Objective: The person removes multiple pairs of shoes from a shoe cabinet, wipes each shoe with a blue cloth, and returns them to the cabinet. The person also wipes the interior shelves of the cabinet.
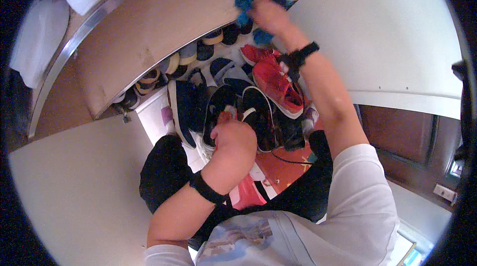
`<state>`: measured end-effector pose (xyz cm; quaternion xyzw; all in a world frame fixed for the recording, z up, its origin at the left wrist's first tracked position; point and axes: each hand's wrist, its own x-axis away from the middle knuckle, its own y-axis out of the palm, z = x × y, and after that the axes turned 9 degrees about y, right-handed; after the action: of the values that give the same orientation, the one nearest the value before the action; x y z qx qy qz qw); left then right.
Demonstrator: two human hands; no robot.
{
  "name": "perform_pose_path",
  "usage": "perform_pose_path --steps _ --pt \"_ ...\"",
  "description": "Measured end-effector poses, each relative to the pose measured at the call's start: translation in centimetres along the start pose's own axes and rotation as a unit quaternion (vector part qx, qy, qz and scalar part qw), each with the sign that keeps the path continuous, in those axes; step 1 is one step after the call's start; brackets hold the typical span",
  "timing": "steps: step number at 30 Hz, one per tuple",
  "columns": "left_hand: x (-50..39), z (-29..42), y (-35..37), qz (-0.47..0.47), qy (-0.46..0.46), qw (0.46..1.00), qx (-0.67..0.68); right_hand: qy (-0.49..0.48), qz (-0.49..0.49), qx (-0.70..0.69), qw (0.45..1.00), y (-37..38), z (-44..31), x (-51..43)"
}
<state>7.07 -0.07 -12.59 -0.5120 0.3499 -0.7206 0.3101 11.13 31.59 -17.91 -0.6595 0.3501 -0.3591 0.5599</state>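
With a black band on the wrist, my right hand (270, 16) grips a blue-green cloth (244, 1) at the back of the cabinet; the hand is blurred. Lower down, my left hand (234, 141) has its fingers curled over a black shoe (220, 100), around something small and reddish that I cannot make out. Beside it lies a black shoe with a white sole edge (259, 117). A red sneaker with white laces (274, 81) lies below my right wrist. A dark shoe with a thick white sole (182, 113) is on the left.
More shoes (188, 53) stand in a row under a brown shelf board (149, 31). Pale cabinet doors stand at the left (82, 199) and the right (380, 31). A red printed box or bag (277, 169) lies between my knees. White cloth hangs upper left.
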Motion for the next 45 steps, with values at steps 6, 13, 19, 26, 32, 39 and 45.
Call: perform_pose_path --steps 6,13,19,26,32,39,45 --pt "-1.4 1.4 0.5 -0.059 -0.036 0.997 0.034 -0.268 -0.007 -0.380 0.886 -1.0 -11.8 6.1" --pt "-0.5 0.3 0.4 -0.016 -0.023 0.999 -0.014 0.117 0.197 -0.024 0.973 -1.3 0.8 -4.6" --pt "-0.9 0.1 1.3 0.000 -0.022 1.000 -0.005 -0.135 0.229 0.061 0.962 3.7 0.1 -3.2" --pt "-0.3 0.4 1.7 0.029 -0.026 0.999 -0.001 0.119 0.170 0.237 0.949 -0.5 4.1 -3.3" --pt "-1.0 0.3 1.0 0.024 0.003 1.000 -0.018 -0.091 0.201 0.072 0.973 3.5 -3.4 0.6" --pt "0.4 -0.2 0.7 0.018 -0.011 1.000 0.000 0.156 0.137 0.137 0.968 -1.4 5.6 -3.7" --pt "-1.1 0.3 -0.9 -0.126 -0.034 0.987 0.092 -0.126 0.012 -0.075 0.989 0.1 -7.3 0.4"
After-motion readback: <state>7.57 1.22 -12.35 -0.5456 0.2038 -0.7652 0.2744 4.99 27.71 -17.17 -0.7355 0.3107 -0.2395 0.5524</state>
